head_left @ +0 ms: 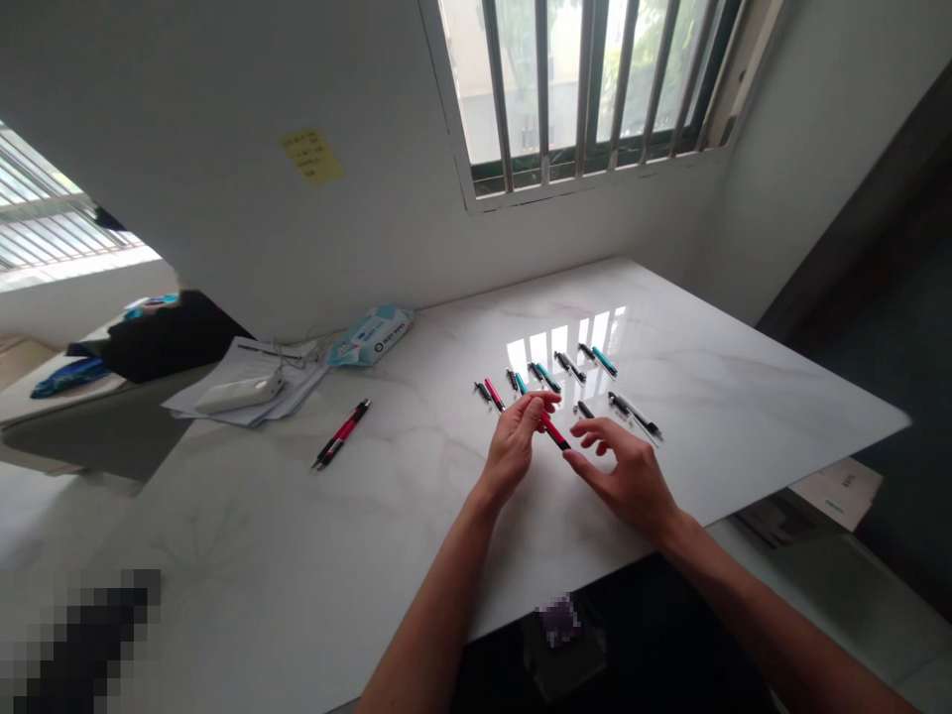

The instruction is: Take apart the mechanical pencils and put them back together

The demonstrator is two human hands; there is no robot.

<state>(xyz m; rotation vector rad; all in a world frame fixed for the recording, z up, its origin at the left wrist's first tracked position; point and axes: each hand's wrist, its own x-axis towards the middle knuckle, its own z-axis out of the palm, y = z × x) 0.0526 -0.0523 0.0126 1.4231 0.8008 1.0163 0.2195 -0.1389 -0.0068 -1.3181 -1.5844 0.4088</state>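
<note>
My left hand (513,446) is shut on a red pen (554,432), whose end sticks out to the right past my fingers. My right hand (625,476) hovers open over the white marble table (706,397), fingers spread, its fingertips close beside the red pen's end. Just beyond both hands lies a loose row of several slim pens (565,372) in black, teal and red. A black-and-white pen (636,415) lies right of the row. Part of the held pen is hidden by my left fingers.
Another red-and-black pen (340,434) lies left of my hands. Further left are papers (245,392) under a white computer mouse (239,394), a cable, and a blue-and-white wipes packet (370,335). The table's right edge (833,441) drops to the floor; a barred window (587,89) is above.
</note>
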